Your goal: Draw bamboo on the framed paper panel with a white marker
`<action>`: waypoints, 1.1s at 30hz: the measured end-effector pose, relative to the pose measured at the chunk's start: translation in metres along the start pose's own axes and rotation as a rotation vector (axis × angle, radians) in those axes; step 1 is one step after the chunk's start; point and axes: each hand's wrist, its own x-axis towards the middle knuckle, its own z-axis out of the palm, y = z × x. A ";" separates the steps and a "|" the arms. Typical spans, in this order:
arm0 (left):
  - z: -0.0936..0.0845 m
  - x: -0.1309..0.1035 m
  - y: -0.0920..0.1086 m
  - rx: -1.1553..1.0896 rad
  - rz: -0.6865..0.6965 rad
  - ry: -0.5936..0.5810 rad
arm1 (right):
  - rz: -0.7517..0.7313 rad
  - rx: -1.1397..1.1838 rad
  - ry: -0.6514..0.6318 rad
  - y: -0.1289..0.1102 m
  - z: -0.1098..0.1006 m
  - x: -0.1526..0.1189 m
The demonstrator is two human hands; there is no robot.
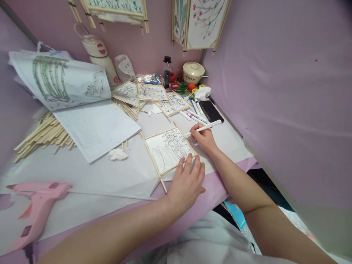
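Head view, pinching white marker [206, 127] in right hand [205, 139] at right edge of framed drawing [170, 149] on white table cover [104, 180], resting left hand [187, 183] with fingers loosely spread on drawing's near edge, showing illegibly small characters on lidded bowl [193, 72]

A pink glue gun [41, 201] lies on the white table cover [96, 174], a thin white rod [110, 195] running from its back. Behind it, a sketch pad [99, 126] with its top page curled over lies on a heap of wooden sticks [48, 135], a crumpled tissue [118, 154] just beside the pad. Along the back stand a thermos [96, 49], a black-capped bottle [167, 75] and a lidded bowl [193, 73]. A dark phone [211, 111] lies near the right wall [275, 91]; above, a flowered lantern [207, 25] hangs.
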 end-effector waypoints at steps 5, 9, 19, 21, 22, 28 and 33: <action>0.001 0.002 -0.003 -0.044 -0.067 0.006 | -0.003 0.006 -0.012 -0.002 -0.001 0.005; 0.000 0.005 -0.012 -0.055 -0.192 -0.027 | -0.079 -0.054 -0.082 -0.008 -0.002 0.021; 0.006 0.009 -0.016 -0.090 -0.314 -0.132 | -0.115 -0.086 -0.074 0.004 0.013 0.033; 0.006 0.009 -0.016 -0.092 -0.318 -0.143 | -0.112 -0.101 -0.089 0.005 0.013 0.033; 0.006 0.010 -0.016 -0.092 -0.320 -0.149 | -0.109 -0.103 -0.098 0.005 0.012 0.033; 0.005 0.010 -0.016 -0.087 -0.318 -0.156 | -0.112 -0.094 -0.126 0.005 0.013 0.033; 0.005 0.010 -0.016 -0.081 -0.321 -0.162 | -0.128 -0.103 -0.136 0.006 0.013 0.033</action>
